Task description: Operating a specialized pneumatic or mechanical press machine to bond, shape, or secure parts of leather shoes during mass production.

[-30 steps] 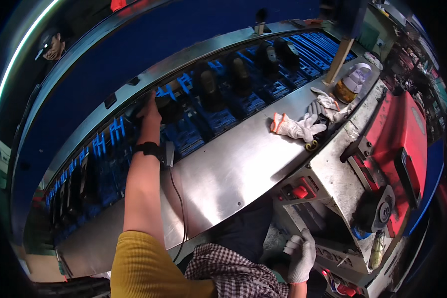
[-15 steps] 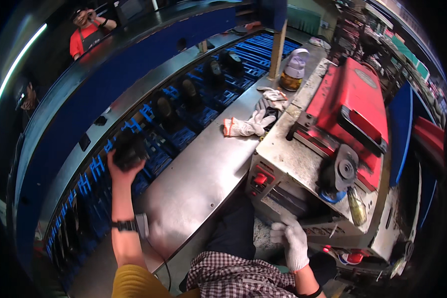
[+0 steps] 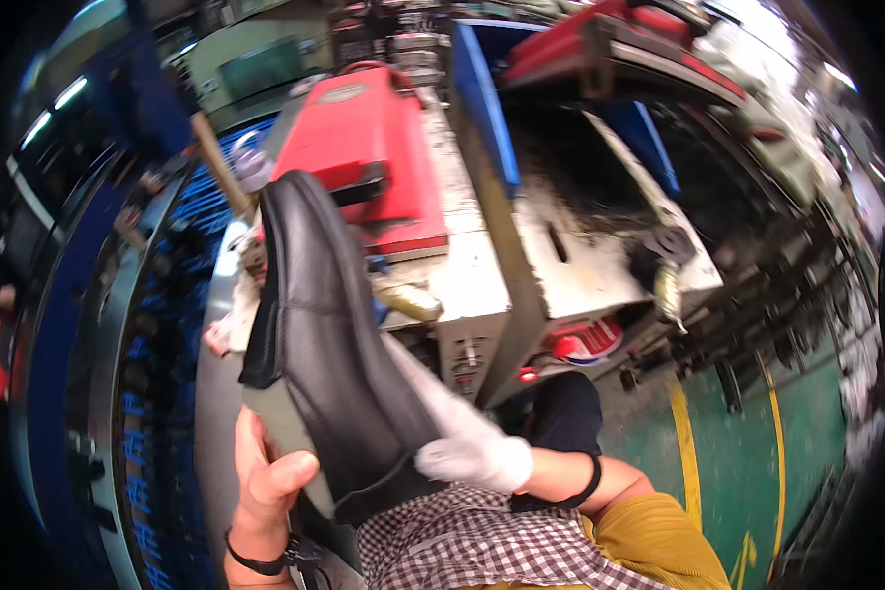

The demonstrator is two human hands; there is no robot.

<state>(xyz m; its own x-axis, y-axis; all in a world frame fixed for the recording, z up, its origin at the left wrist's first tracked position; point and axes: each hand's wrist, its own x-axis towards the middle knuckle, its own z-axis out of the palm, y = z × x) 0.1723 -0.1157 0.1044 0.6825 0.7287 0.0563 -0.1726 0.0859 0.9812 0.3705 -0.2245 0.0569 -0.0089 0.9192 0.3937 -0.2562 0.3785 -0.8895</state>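
A black leather shoe upper (image 3: 329,334) is held up close in front of me, its toe pointing away. A pale shoe last (image 3: 283,418) shows along its left edge, next to my bare left hand (image 3: 263,482). The left thumb lies against that pale part, while the other fingers are partly hidden behind it. My right hand (image 3: 467,442) wears a white knit glove and grips the shoe from the right, its thumb near the heel end. Behind the shoe, most of the gloved fingers are out of sight.
A white machine with a red cover (image 3: 403,211) stands ahead. To its right is a second white machine (image 3: 551,261) with a raised red lid (image 3: 619,59) and blue side panels. On the left runs a blue slatted conveyor (image 3: 143,442). Green floor (image 3: 639,433) with yellow lines lies right.
My view has swung right, from the conveyor toward the machines. The left hand has brought the dark shoe from over the conveyor to in front of me, and the gloved right hand now grips it.
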